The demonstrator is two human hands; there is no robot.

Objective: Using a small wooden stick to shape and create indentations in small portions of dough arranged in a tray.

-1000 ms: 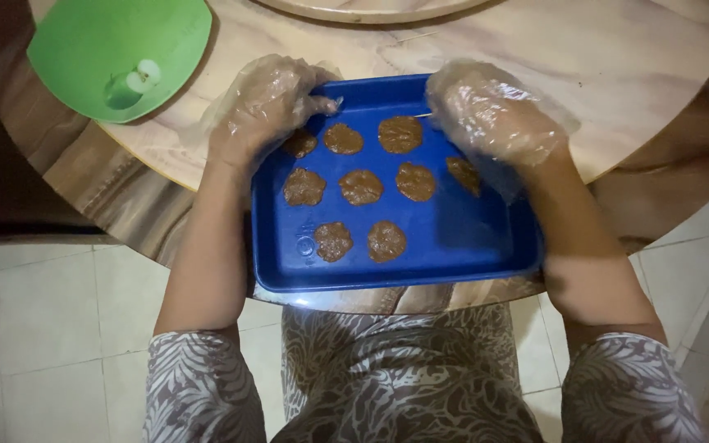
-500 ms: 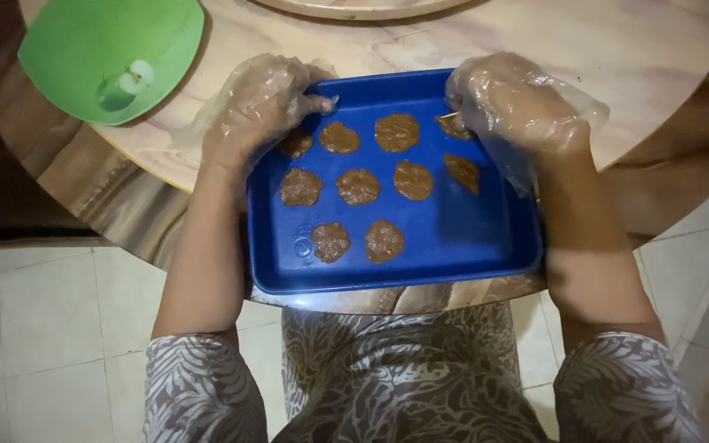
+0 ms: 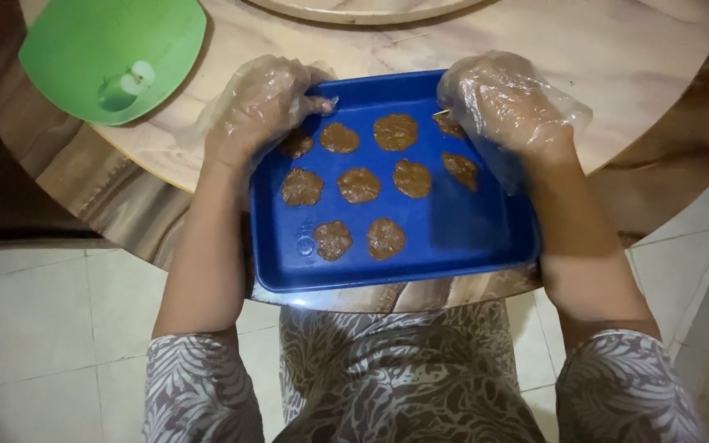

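The fingers of the left hand point(image 3: 260, 111), inside a loose clear plastic glove, are curled over the far left corner of the blue tray point(image 3: 453, 246), their tips touching its rim and hanging just above the nearest brown patty point(image 3: 297, 144); they pinch nothing that can be seen. The fingers of the right hand point(image 3: 506, 102), gloved the same way, are bent downward over the tray's far right corner, covering part of a patty there (whether they press it or only hover cannot be told through the crinkled plastic).

Outward from the hands, the tray lies at the near edge of the round marble-patterned table point(image 3: 617, 57), its near side jutting slightly past the edge above the person's lap. On it lie flattened brown dough rounds point(image 3: 359, 185) in rough rows: four across the far side, four in the middle, two nearer. By this layout the far two-thirds of the tray is filled, while the near right part remains bare blue, so room is left for several more pieces.

A green plastic bowl point(image 3: 67, 41) sits well apart on the table beyond the left hand.
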